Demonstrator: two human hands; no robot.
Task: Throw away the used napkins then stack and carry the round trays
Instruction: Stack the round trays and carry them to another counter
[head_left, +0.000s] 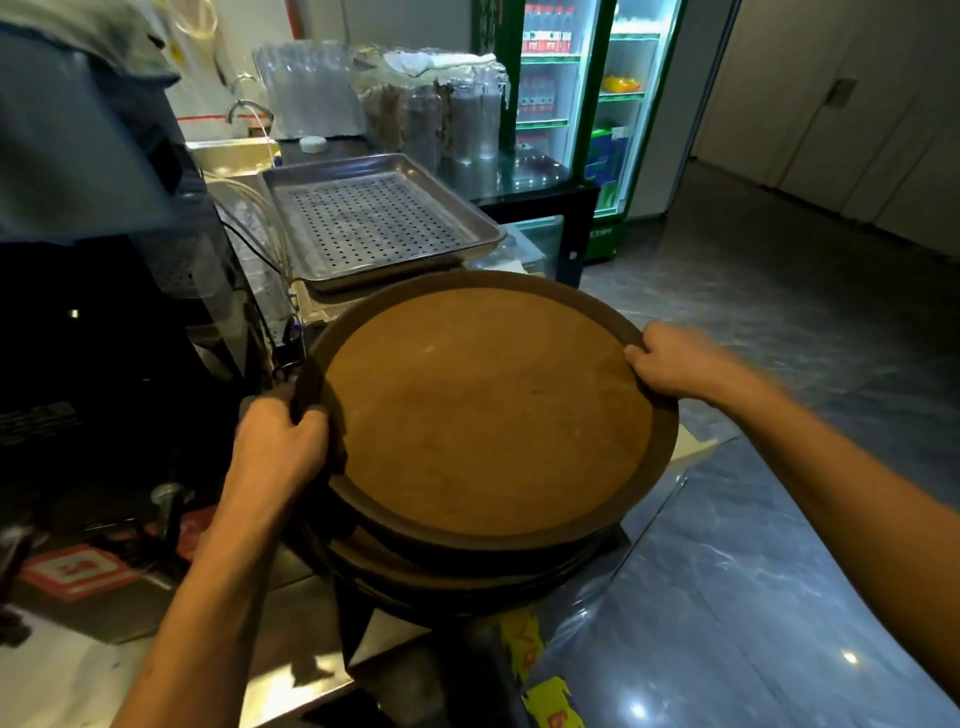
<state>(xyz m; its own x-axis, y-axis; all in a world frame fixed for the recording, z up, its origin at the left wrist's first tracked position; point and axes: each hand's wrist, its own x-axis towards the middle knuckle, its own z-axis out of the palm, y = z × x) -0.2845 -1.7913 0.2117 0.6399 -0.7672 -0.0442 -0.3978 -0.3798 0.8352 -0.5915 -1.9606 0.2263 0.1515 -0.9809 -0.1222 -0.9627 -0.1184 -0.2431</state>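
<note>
Round brown tray w/ dark raised rim (485, 415) sits centre frame, held by both hands, tilted a bit so its 9 o'clock edge rides higher. It's topmost on a stack of similar round brown trays (457, 566), whose edges show under it at 6 o'clock; the stack rests on a steel counter (291, 587).

Left hand (278, 447) clamps the tray rim at 9 o'clock, fingers curled over the lip, thumb on the outside. Right hand (675, 364) grips the rim at approx 3 o'clock, fingertips hooked over the inner edge, palm outside. Both closed on the rim, forearms reaching in from 6 and 4 o'clock.

At 12 o'clock from the tray, just beyond its far edge: rectangular perforated stainless-steel tray (374, 218). Behind that, clear plastic-wrapped sleeves of cups (415, 104). At 1 o'clock, lit glass-door drinks fridge w/ green frame (587, 104). At 9–10 o'clock, a dark machine (104, 332). Grey marbled floor (779, 571) runs 3 to 5 o'clock. No napkins in view.
</note>
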